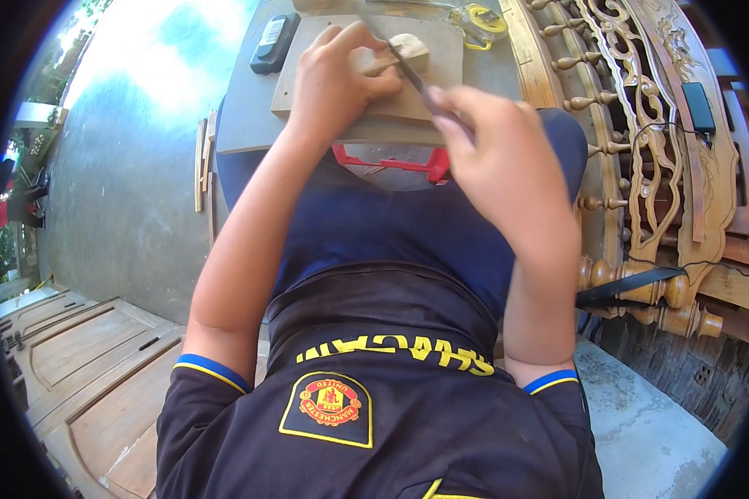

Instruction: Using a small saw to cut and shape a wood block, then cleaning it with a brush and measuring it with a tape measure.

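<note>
Dark fabric of a short-sleeved shirt (pixel 424 416) fills the foreground, with yellow lettering and a crest, seen from above; beyond it, dark blue trousers (pixel 383 229) lead to a low table (pixel 250 96). On the table sits a flat wooden board (pixel 448 54), and on that board a pale wooden block (pixel 412 51). The left hand (pixel 337 79) is the nearer one, its thumb and index finger pinching the block's left part from opposite sides. From that grip, the block's long axis runs roughly left to right. The right hand (pixel 499 141), slightly blurred, is farther right and closer to the body, its fingers closed around a slim dark tool (pixel 416 76). That tool slants away and to the left, crossing the block just beside the left fingers; whether it touches the wood cannot be told. A black case (pixel 275 43) lies left of the board, a yellow tape measure (pixel 484 20) beyond its right corner, and carved wooden panels (pixel 641 125) stand to the right.
</note>
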`<state>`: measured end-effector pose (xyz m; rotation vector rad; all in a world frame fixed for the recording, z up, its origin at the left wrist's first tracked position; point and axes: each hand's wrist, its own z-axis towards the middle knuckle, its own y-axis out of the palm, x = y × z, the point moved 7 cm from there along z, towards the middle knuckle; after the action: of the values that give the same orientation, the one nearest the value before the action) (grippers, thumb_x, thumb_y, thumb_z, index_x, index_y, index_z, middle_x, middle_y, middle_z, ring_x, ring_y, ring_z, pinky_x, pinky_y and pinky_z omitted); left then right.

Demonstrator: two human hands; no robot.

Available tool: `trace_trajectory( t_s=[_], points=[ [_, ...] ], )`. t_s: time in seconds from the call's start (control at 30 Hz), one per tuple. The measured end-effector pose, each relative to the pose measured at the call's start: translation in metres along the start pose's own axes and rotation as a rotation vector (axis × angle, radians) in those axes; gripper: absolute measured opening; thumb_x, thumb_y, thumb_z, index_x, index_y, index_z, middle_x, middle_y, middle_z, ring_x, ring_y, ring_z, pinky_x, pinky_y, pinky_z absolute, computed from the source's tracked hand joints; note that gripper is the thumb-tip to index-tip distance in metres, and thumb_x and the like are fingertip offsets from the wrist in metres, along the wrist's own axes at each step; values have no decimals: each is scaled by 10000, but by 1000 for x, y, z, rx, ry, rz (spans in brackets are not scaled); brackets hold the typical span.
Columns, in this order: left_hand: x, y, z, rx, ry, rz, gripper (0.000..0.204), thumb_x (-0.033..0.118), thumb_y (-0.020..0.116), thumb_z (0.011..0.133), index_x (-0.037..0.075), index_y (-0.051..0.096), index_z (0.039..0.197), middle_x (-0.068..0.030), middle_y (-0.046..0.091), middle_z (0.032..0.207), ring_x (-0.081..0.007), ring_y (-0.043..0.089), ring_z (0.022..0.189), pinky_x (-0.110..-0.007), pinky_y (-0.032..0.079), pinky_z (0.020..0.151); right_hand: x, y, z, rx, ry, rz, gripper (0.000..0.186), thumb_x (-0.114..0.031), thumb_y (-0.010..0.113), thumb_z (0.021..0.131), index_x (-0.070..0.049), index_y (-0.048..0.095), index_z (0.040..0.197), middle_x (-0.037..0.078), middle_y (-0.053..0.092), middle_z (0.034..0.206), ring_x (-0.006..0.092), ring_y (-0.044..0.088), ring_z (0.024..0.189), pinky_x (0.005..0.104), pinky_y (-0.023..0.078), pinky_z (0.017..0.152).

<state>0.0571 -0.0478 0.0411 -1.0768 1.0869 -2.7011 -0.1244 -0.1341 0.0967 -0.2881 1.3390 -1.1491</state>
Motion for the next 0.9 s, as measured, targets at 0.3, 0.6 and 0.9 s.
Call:
trace_trajectory(
  t_s=[0.3,0.6,0.9],
  points=[
    [6,2,3,-6,54,23,339,214,832,724,59,722,1004,-146,723,1029,-334,705,952,-410,548,862,3,8,2,62,-52,63,187,-100,648,950,4,728,1084,261,711,913,448,698,886,489,559,792],
    [2,-3,1,38,39,10,339,202,822,722,61,721,1013,-158,718,1018,-347,700,951,-411,545,872,0,-50,-69,-70,285,181,211,-106,686,936,-10,730,1118,237,724,886,441,708,871,493,560,767],
    [-4,-3,2,62,53,16,346,228,839,677,88,721,971,-169,678,942,-380,673,867,-454,550,797,0,-2,-17,98,-83,92,195,-100,687,935,-12,733,1102,246,706,887,441,695,815,499,557,733]
  ],
)
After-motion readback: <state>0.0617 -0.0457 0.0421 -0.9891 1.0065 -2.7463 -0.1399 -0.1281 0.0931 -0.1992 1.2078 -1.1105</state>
